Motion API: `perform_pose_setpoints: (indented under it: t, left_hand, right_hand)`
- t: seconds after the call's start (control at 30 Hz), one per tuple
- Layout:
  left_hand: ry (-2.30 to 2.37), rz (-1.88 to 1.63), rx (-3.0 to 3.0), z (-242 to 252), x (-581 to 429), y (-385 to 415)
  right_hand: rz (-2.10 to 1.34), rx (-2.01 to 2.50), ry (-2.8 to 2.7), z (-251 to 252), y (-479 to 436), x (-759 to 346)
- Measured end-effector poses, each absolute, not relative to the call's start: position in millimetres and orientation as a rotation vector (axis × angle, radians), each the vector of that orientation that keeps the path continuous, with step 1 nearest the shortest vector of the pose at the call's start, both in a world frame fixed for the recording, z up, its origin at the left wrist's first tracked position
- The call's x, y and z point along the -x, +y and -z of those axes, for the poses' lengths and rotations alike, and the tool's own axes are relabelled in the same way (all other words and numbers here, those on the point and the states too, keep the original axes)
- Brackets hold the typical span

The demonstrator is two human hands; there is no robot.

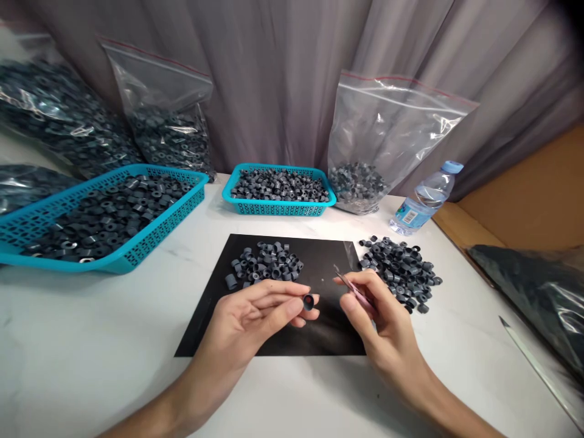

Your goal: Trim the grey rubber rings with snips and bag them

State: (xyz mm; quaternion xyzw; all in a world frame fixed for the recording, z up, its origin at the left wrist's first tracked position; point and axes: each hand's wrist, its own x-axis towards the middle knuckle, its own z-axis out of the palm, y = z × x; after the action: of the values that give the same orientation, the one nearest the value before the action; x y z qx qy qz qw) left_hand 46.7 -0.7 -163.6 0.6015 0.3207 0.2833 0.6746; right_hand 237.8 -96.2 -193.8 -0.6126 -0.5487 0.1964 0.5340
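Observation:
Between the thumb and fingers of my left hand (255,313) is a small dark grey ring-shaped cap (309,302), its hollow side turned toward me. My right hand (381,316) grips pink-handled tweezers (358,292), whose metal tip points up and left, apart from the cap. Both hands are over a black mat (301,340). A loose heap of grey caps (267,264) lies on the mat beyond my left hand. Another pile of dark caps (401,271) spreads on the table just beyond my right hand.
Blue baskets of small grey parts stand at left (168,228) and at the back (283,208). Zip bags of parts (173,134) lean at back left, with another bag (360,176) at back right. A water bottle (422,201) and a cardboard box (529,188) are at right.

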Motion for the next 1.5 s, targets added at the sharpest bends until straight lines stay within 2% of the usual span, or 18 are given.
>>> perform_pose_setpoints:
  t: [0.17,0.37,1.0,1.33,1.5]
  left_hand:
    - [0.712,-0.577,-1.263,166,-47,1]
    - [0.72,-0.497,-1.135,163,-46,0]
    - [0.696,-0.498,-1.097,160,-50,-2]
    - [0.671,-0.511,-1.177,164,-55,1]
    - [0.652,-0.497,-1.197,168,-54,0]
  right_hand:
    - [-0.565,1.409,-1.294,194,-96,-235]
    - [-0.526,1.426,-1.366,191,-97,-236]
    - [-0.584,1.396,-1.351,193,-96,-237]
    - [-0.9,1.298,-1.153,188,-98,-228]
    - [-0.933,1.278,-1.095,187,-93,-224]
